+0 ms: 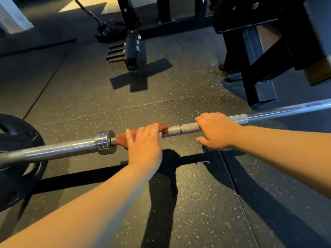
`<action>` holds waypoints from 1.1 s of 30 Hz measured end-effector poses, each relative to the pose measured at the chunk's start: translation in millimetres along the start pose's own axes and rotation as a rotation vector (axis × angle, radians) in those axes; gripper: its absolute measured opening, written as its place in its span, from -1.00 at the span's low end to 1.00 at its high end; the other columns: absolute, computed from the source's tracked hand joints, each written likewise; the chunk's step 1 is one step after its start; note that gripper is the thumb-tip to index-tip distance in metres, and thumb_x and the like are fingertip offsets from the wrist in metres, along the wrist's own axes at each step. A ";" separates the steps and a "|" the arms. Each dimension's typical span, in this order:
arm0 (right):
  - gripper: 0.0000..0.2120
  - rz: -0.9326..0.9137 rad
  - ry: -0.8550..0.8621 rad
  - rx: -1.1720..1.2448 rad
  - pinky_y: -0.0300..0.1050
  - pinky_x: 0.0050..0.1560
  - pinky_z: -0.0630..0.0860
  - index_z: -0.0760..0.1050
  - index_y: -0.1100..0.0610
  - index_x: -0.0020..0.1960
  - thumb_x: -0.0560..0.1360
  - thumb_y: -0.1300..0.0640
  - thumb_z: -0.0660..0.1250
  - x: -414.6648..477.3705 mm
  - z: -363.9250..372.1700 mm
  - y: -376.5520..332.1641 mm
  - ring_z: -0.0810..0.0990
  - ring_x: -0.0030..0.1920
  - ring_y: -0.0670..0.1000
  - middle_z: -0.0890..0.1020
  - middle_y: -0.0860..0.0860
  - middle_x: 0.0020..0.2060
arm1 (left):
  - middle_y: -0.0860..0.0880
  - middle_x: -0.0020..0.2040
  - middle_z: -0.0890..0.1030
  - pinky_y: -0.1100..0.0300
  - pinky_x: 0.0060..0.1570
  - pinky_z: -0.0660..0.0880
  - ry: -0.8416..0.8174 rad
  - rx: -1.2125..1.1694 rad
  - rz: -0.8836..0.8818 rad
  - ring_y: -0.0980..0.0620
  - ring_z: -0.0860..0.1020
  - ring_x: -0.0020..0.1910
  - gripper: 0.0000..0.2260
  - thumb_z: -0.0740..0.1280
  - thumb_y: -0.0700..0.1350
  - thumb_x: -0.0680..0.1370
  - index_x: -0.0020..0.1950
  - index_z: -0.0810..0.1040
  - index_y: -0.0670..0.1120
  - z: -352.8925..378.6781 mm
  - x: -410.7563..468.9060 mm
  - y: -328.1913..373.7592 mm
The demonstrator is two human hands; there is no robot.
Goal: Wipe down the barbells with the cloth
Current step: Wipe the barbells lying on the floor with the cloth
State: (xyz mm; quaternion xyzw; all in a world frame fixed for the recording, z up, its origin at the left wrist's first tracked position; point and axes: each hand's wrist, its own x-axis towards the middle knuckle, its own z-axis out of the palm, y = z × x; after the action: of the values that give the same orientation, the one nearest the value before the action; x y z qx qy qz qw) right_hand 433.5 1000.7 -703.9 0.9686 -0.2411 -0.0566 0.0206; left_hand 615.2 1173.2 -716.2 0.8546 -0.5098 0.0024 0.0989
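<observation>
A steel barbell [186,129] runs across the view from lower left to upper right, above the rubber floor. A reddish-brown cloth [121,137] is wrapped round the shaft just right of the collar [104,142]. My left hand [144,142] grips the cloth and the bar under it, fingers curled over the top. My right hand [217,130] grips the bare knurled shaft a little further right, thumb underneath. A black weight plate [16,140] sits on the sleeve at the left edge.
A black rack foot [133,51] with three storage pegs stands on the floor ahead. A black bench frame [259,56] fills the upper right. A plate with a cable [109,30] lies at the back. Speckled rubber mats [179,203] cover the floor.
</observation>
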 end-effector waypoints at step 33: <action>-0.72 -0.089 0.227 0.176 0.08 -0.02 0.51 0.53 0.12 0.06 0.68 0.00 0.10 -18.3 2.3 43.1 0.57 -0.10 0.11 0.60 0.06 -0.09 | -0.03 0.55 0.34 -0.09 0.56 -0.01 -0.130 -0.083 0.196 -0.11 0.21 0.56 -0.60 0.07 -0.02 0.72 0.56 0.33 0.00 -4.2 19.2 27.5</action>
State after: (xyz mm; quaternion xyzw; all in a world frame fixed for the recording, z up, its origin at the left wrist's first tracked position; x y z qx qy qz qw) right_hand 397.1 971.2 -701.4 0.9766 -0.1982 0.0738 -0.0397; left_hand 600.8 1144.5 -705.4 0.7941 -0.5960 -0.0642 0.1001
